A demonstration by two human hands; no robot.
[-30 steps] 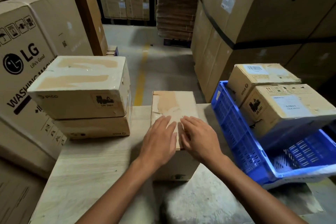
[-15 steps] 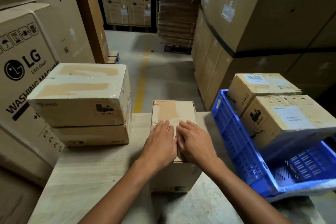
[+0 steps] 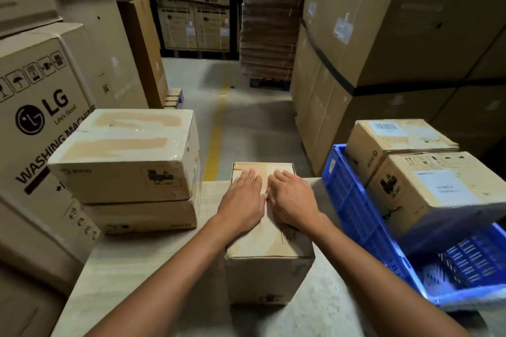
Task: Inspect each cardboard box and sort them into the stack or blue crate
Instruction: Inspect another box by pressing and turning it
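Head view: left hand (image 3: 242, 205), right hand (image 3: 294, 200), fingers (image 3: 247, 179) straight, flat atop box (image 3: 269, 243); LG carton (image 3: 41, 117) leftward.

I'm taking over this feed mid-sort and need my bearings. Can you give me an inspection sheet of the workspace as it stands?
Surface: pale wooden table, carrying the stack and the centre box.
Job's things: centre box stands under both hands. The stack at the left is a top box on a lower box, both taped. The blue crate at the right holds a rear box and a tilted near box.
Clutter: nothing seen.
Grippers: left hand and right hand lie flat on the centre box's top, side by side, fingers straight.
Cables: nothing seen.
Surroundings: LG washing machine carton at the left, large cartons at the right. A flattened cardboard pile and a yellow floor line lie ahead.
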